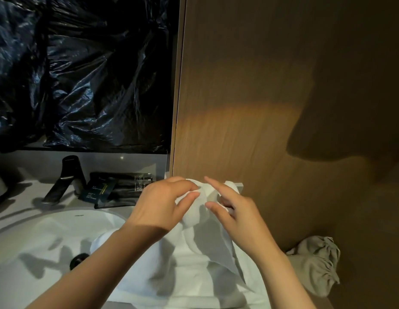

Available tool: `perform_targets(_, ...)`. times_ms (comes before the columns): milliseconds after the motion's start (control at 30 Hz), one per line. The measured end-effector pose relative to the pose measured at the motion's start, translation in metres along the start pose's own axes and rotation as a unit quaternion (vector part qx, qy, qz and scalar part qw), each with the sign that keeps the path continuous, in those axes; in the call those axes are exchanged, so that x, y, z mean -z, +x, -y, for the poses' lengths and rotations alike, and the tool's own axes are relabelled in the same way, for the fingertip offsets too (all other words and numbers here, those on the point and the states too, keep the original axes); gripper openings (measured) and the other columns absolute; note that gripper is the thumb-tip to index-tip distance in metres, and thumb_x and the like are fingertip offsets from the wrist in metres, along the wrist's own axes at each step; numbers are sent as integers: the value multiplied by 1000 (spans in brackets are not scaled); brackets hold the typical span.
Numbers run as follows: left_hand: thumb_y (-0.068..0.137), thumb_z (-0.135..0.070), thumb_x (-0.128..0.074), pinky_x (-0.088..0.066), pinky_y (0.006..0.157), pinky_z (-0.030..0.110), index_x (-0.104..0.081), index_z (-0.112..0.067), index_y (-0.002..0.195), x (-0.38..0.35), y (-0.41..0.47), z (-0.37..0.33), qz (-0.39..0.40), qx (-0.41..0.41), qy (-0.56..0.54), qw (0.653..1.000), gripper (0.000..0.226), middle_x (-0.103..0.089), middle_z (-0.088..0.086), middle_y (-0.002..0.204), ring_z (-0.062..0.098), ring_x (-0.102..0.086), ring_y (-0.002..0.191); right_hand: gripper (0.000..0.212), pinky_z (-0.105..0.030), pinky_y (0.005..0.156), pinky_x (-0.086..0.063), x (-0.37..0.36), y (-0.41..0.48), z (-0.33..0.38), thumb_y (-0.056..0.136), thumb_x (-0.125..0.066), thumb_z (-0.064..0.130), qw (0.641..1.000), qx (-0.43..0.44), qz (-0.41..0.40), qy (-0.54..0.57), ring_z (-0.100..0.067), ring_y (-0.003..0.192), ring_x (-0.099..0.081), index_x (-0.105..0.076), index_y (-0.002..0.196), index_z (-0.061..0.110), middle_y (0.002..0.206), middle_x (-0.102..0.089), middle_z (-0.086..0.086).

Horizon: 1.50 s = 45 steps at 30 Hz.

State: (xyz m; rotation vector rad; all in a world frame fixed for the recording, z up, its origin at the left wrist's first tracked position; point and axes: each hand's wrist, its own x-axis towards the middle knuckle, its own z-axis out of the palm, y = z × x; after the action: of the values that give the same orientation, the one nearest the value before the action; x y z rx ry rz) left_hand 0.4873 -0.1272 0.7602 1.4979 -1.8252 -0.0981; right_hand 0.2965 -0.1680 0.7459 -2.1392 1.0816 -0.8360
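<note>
Head view: your left hand (pixel 163 204) pinches the white towel (pixel 194 253) at its 12 o'clock peak. Your right hand (pixel 236 215) touches it; I cannot tell if it grasps. Towel stands at the sink's (pixel 60 216) 3 o'clock. Judged: body shaped, top folds unfinished.

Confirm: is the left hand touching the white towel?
Touching. The head view shows the left hand pinching a raised fold of the white towel between thumb and forefinger.
</note>
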Motion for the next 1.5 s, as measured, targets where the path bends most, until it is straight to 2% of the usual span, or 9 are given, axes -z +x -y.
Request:
perform_targets(167, 92, -29, -62, -47, 70, 21, -74, -25, 95, 3, -3, -1, -11, -3, -7, 1000, 13, -70, -12, 91, 8, -63, 80, 19, -13, 65, -41, -6, 6, 6, 96, -59, 35, 1000, 8, -14, -2, 2, 77, -58, -67, 113, 41, 75, -59, 33)
perform_targets(333, 90, -40, -60, -39, 63, 10, -70, -32, 89, 7, -4, 3, 24, 21, -35, 999, 13, -59, -23, 77, 0, -56, 79, 12, -36, 70, -54, -2, 7, 4, 99, -54, 32, 999, 23, -32, 11, -9, 83, -64, -66, 97, 32, 85, -67, 15)
perform_targets(633, 90, -35, -63, -44, 67, 28, -65, -26, 79, 24, -14, 26, 63, 73, -11, 995, 15, -60, -17, 72, 2, -56, 70, 12, -7, 63, -46, 41, 14, -12, 98, -52, 31, 965, -12, -263, 19, 1, 82, -62, -64, 95, 32, 85, -64, 24)
perform_targets(900, 93, -38, -56, -47, 72, 30, -72, -28, 90, 24, -8, 8, 22, 64, -9, 998, 19, -68, -14, 81, 8, -61, 78, 47, -8, 76, -48, 28, -1, 4, 93, -61, 39, 998, -35, -55, 9, 10, 104, -57, -45, 136, 51, 111, -60, 29)
perform_targets(1033, 94, -41, -53, -47, 72, 29, -70, -30, 92, 22, -4, 1, 30, 48, -13, 998, 20, -68, -14, 84, 8, -60, 79, 44, -15, 82, -48, 0, 0, 15, 94, -60, 38, 1000, -8, 29, 4, 6, 91, -57, -47, 134, 53, 92, -56, 38)
perform_targets(1133, 95, -41, -53, -47, 72, 27, -69, -34, 93, 24, -2, -1, 30, 35, -17, 999, 17, -64, -18, 82, 5, -59, 79, 38, -13, 71, -42, -9, 7, 19, 94, -61, 34, 1000, 11, 22, -2, 2, 74, -53, -56, 131, 43, 74, -54, 36)
perform_targets(1267, 95, -38, -54, -46, 68, 26, -68, -32, 88, 27, -2, -2, 31, 25, -15, 999, 17, -60, -22, 76, 5, -58, 76, 12, -30, 74, -51, -12, 12, 18, 95, -60, 35, 999, 3, 15, 33, -5, 80, -60, -66, 106, 34, 85, -67, 15)
perform_targets(1400, 94, -38, -55, -45, 70, 23, -70, -33, 94, 29, -2, -1, 33, 28, -22, 999, 16, -61, -23, 83, 3, -58, 80, 9, -27, 62, -44, -11, 13, 16, 97, -56, 31, 999, 31, 10, 29, -6, 69, -57, -65, 97, 31, 73, -63, 16)
perform_targets(1500, 91, -39, -60, -38, 64, 23, -69, -31, 89, 33, -2, 3, 36, 43, -9, 998, 12, -59, -20, 76, 4, -54, 73, 10, -35, 65, -49, -1, 16, 10, 97, -56, 26, 996, 20, -82, 29, -11, 72, -63, -65, 93, 29, 80, -67, 10)
